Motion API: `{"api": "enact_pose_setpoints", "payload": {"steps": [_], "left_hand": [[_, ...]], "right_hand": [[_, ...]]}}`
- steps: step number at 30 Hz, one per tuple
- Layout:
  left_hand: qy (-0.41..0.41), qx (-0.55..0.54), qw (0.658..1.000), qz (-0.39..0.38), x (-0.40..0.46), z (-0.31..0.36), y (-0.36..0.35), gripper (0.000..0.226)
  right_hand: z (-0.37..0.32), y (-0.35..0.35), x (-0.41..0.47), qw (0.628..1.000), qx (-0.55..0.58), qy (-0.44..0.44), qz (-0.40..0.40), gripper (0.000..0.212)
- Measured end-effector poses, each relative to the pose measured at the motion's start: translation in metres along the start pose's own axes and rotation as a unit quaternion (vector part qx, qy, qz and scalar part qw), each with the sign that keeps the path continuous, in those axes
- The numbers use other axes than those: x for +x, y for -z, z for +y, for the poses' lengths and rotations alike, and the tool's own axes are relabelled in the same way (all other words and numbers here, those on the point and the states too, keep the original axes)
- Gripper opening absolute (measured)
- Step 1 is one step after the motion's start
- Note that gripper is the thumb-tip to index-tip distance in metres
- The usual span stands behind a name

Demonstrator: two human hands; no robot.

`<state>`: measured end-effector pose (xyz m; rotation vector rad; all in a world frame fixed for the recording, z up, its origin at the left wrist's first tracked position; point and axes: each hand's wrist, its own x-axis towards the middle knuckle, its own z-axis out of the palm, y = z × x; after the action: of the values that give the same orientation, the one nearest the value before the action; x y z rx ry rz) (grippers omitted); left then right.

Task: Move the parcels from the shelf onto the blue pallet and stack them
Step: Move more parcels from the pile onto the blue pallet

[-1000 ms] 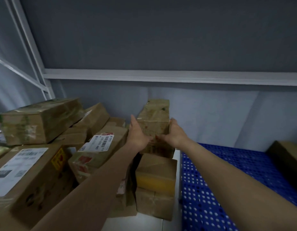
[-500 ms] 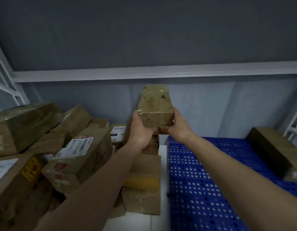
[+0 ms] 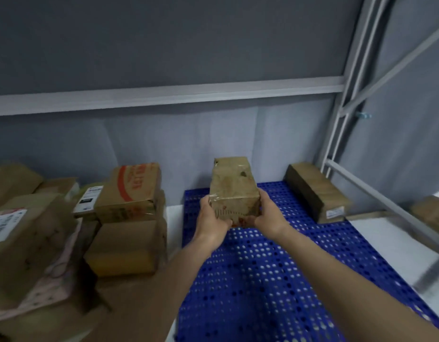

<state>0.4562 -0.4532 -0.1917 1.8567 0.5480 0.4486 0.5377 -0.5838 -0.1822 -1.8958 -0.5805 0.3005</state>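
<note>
moved over blue pallet [image 3: 263,280] | tape-wrapped brown parcel [image 3: 232,186] | both hands gripping

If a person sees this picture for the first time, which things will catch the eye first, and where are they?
The eye falls first on the taped brown parcel at the centre, held between the left hand and the right hand above the blue pallet. The perforated pallet fills the lower right, with one long parcel lying at its far right corner. A crowded pile of cardboard boxes stands on the left.
</note>
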Motion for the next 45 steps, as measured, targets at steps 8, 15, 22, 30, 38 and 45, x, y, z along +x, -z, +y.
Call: {"api": "enact_pose_setpoints", "payload": {"steps": [8, 15, 22, 30, 38, 45], "left_hand": [[0.06, -0.016, 0.998, -0.033, -0.021, -0.029, -0.095, 0.057], [0.098, 0.022, 0.99, -0.101, -0.034, -0.046, -0.137, 0.051], [0.149, 0.08, 0.969, -0.182, -0.024, -0.042, -0.143, 0.101], [0.153, 0.1, 0.968, -0.169, -0.007, -0.032, -0.157, 0.104], [0.136, 0.102, 0.964, -0.206, -0.01, -0.017, -0.171, 0.083], [0.122, 0.144, 0.937, -0.293, -0.022, 0.0, -0.2, 0.072]], "right_hand": [[0.082, 0.05, -0.021, 0.999, -0.017, -0.049, -0.004, 0.079], [0.13, 0.08, -0.029, 0.994, -0.033, -0.106, -0.014, 0.068], [0.136, 0.102, -0.018, 0.968, -0.159, -0.179, -0.08, 0.089], [0.13, 0.102, -0.008, 0.961, -0.2, -0.147, -0.121, 0.117], [0.127, 0.125, -0.011, 0.94, -0.269, -0.171, -0.119, 0.1], [0.106, 0.182, -0.027, 0.898, -0.334, -0.229, -0.172, 0.108]]}}
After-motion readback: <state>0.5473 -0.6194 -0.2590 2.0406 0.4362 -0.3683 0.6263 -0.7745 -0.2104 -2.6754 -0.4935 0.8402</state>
